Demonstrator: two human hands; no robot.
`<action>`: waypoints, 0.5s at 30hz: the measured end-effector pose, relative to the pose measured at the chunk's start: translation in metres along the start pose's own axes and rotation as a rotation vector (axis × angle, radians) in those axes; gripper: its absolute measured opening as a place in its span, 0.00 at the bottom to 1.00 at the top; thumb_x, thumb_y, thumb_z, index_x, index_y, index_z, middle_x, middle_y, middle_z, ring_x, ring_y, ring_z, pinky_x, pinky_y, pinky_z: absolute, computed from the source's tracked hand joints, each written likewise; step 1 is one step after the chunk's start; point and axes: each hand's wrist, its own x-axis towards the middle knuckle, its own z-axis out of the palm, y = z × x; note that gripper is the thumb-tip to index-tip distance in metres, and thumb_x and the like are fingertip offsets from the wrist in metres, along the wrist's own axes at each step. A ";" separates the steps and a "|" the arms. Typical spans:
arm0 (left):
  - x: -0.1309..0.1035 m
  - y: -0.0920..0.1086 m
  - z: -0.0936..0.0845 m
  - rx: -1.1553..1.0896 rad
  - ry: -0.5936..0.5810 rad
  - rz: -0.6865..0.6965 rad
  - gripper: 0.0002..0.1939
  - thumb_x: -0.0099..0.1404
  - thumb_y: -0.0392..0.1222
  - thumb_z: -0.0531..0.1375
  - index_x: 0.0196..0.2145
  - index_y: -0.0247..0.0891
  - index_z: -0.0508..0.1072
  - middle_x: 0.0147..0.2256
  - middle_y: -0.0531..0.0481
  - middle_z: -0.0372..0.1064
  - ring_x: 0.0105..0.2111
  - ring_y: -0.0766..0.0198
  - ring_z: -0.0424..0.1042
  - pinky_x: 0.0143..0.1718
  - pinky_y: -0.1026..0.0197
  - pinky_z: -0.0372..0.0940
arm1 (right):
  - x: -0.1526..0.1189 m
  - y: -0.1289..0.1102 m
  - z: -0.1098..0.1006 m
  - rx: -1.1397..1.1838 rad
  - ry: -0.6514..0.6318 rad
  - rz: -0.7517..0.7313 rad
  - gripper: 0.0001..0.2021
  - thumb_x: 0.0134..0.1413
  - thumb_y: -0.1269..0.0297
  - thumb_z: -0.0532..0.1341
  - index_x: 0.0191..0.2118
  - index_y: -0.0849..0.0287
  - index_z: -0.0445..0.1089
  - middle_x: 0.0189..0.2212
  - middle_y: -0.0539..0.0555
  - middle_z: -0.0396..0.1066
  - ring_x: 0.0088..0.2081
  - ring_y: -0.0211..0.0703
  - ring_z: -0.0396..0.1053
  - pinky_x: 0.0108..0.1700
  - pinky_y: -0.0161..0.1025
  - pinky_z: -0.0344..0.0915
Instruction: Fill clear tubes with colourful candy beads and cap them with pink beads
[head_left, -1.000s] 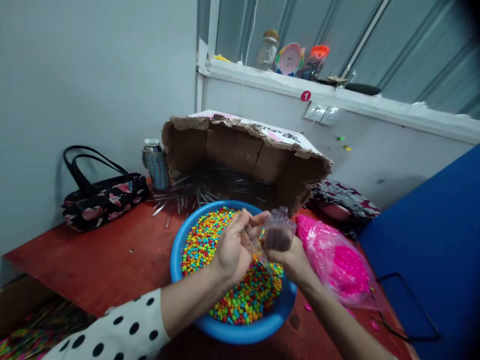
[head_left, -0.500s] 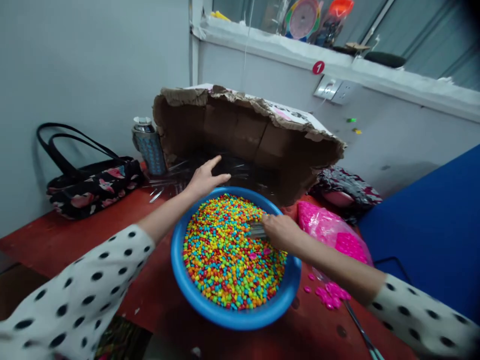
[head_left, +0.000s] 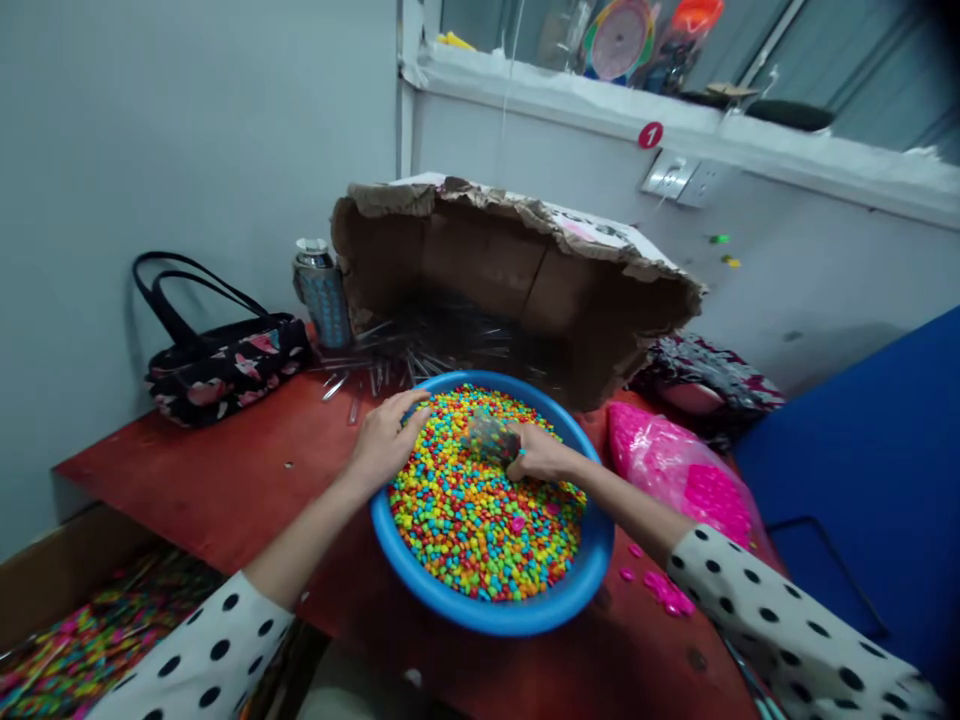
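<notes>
A blue basin (head_left: 491, 617) full of small multicoloured candies (head_left: 480, 530) stands on the red table. My right hand (head_left: 536, 452) is closed on a bundle of clear plastic tubes (head_left: 489, 438), its far end down among the candies. Motion blur hides how many tubes there are and whether they hold candies. At the basin's left rim, my left hand (head_left: 388, 437) lies with its fingers stretched out and thumb apart, holding nothing. A couple of pink caps lie on the candies.
Behind the basin, a torn cardboard box (head_left: 480, 250) holds loose clear tubes. A floral handbag (head_left: 225, 375) and a flask (head_left: 324, 300) stand left. At right are a bag of pink caps (head_left: 697, 480), loose caps (head_left: 667, 592) and scissors-like handles (head_left: 757, 690). Filled tubes lie lower left.
My left hand has come down from above the box's front to the basin's left rim. My right hand has shifted slightly left, pushing the tubes through the candies. The view has turned slightly left.
</notes>
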 end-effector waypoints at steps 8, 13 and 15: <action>-0.011 -0.004 0.001 0.118 -0.073 0.061 0.15 0.65 0.45 0.51 0.46 0.39 0.71 0.50 0.45 0.69 0.54 0.55 0.63 0.57 0.47 0.57 | -0.023 -0.014 -0.028 -0.517 0.061 0.031 0.16 0.33 0.70 0.61 0.36 0.62 0.67 0.27 0.51 0.67 0.27 0.38 0.64 0.25 0.32 0.55; -0.012 -0.002 0.003 0.161 -0.083 0.077 0.15 0.66 0.44 0.51 0.46 0.39 0.70 0.51 0.45 0.68 0.55 0.56 0.61 0.58 0.44 0.53 | -0.010 -0.009 -0.011 -0.836 -0.026 0.055 0.14 0.42 0.75 0.57 0.39 0.67 0.68 0.34 0.64 0.70 0.36 0.49 0.70 0.36 0.39 0.62; -0.012 -0.001 0.003 0.182 -0.094 0.073 0.15 0.66 0.44 0.50 0.47 0.38 0.70 0.51 0.45 0.67 0.56 0.56 0.61 0.58 0.44 0.53 | 0.003 -0.008 0.001 -0.761 -0.031 0.025 0.11 0.44 0.76 0.56 0.37 0.66 0.69 0.35 0.63 0.70 0.37 0.48 0.69 0.37 0.38 0.61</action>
